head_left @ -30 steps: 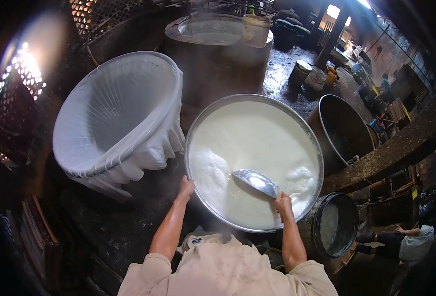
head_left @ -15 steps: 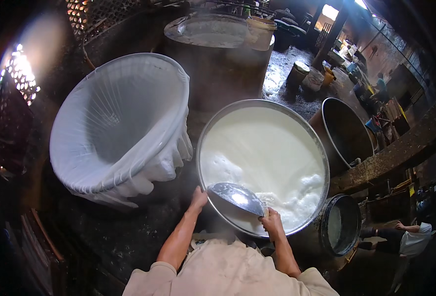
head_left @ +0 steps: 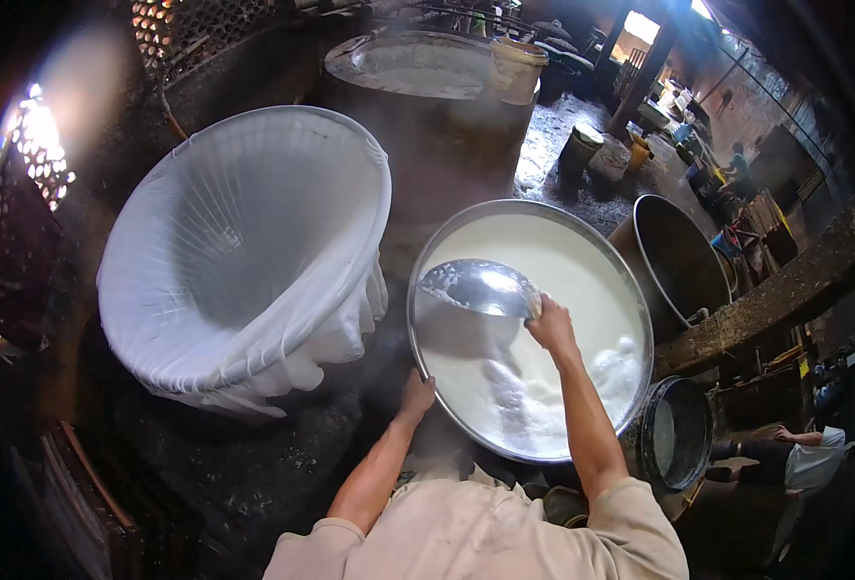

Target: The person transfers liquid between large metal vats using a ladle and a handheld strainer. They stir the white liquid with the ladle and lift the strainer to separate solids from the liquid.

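Observation:
A wide round metal vat (head_left: 434, 396) is filled with milky white liquid (head_left: 567, 280), with white foam (head_left: 616, 372) along its near side. My left hand (head_left: 418, 396) grips the vat's near-left rim. In my right hand (head_left: 553, 324) is a broad, shallow metal scoop (head_left: 476, 286), held by its short handle. The scoop hangs above the liquid at the vat's left, its bowl pointing left and its shiny underside partly showing. Whether anything is in the scoop I cannot tell. To the left stands a large tilted hoop-rimmed vessel lined with white cloth (head_left: 244, 232).
Behind the vat is a big drum (head_left: 427, 145) with a pale bucket (head_left: 517, 72) at its rim. An open metal barrel (head_left: 674, 251) and a dark-rimmed tub (head_left: 677, 435) stand at the right, below and above a thick beam (head_left: 775, 280). Another person (head_left: 809, 459) is at the far right.
My right hand has raised the scoop from the foam by the near rim and moved it away from me. My left hand stays on the rim. The foam has shifted.

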`<state>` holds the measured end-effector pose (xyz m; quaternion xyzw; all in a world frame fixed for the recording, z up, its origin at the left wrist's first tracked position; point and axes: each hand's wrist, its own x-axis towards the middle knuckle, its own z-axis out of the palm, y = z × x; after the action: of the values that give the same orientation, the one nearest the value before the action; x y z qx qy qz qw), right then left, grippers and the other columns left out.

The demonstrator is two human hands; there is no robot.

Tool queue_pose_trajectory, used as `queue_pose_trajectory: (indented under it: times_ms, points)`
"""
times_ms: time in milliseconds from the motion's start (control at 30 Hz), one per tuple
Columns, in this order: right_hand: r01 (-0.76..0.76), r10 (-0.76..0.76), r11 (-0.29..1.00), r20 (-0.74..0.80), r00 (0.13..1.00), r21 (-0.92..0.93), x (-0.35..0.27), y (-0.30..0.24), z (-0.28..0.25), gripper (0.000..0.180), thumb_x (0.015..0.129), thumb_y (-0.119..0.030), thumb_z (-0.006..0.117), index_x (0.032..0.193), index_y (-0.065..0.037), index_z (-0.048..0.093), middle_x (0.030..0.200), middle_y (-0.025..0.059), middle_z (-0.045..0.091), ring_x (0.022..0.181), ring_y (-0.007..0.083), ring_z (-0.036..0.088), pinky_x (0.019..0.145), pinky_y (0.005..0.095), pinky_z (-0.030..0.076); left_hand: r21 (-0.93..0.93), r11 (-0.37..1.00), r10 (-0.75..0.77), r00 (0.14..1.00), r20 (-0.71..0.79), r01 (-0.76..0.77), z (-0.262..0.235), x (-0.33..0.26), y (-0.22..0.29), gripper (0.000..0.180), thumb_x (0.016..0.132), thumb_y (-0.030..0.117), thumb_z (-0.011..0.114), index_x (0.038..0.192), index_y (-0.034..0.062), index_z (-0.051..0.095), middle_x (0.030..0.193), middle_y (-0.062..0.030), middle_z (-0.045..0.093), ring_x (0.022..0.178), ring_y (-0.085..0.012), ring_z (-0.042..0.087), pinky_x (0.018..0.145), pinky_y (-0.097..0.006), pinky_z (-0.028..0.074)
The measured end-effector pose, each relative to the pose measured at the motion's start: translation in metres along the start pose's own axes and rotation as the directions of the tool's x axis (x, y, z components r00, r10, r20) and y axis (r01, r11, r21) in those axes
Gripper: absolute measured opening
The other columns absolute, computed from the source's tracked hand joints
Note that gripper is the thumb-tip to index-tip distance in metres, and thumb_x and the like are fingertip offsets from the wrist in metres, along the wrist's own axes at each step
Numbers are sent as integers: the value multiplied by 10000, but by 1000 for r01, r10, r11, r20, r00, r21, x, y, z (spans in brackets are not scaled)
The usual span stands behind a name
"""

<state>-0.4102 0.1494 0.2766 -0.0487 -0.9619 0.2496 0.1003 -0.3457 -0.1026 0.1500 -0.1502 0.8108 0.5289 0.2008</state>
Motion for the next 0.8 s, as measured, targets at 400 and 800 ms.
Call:
queue_pose_trajectory:
  times_ms: [400,800]
  points:
    - [-186,274,937,292,916,-296,-30,67,36,250,637,-109,602,836,38,568,770,179,607,630,265,617,452,342,520,33,999,-10,995,-100,13,9,6,-14,327,789,218,526,1011,-14,466,1016,-230,549,981,-376,508,827,-429,387]
    - [-242,367,899,327,871,-364,-134,152,-3,266,654,-87,521,877,47,577,804,224,605,662,325,616,573,385,521,-101,994,-57,995,-85,48,15,21,-30,374,803,181,508,1092,-46,441,1087,-264,502,1047,-384,467,864,-394,373]
